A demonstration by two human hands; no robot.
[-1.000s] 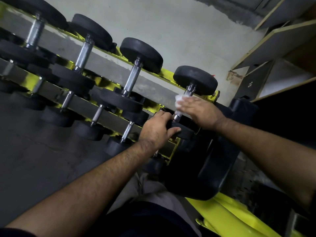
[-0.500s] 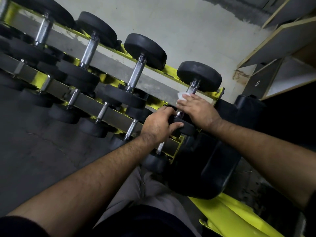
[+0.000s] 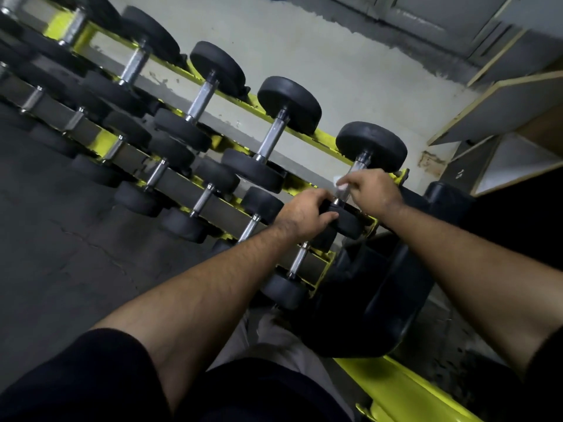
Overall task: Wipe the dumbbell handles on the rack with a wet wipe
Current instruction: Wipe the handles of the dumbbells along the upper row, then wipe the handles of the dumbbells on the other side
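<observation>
Now: end dumbbell (image 3: 362,175) handle being wiped.
R hand (image 3: 373,190): fingers pinched on wipe (image 3: 339,181).
L hand (image 3: 304,213): fingers curled round its near head.
Left: handles beside it judged undone.

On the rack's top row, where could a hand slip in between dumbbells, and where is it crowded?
Open gaps lie between neighbouring handles on the top row, bordered by the black dumbbell heads. The rightmost dumbbell is crowded: the right hand holds the wipe on its handle and the left hand grips its near head.
</observation>
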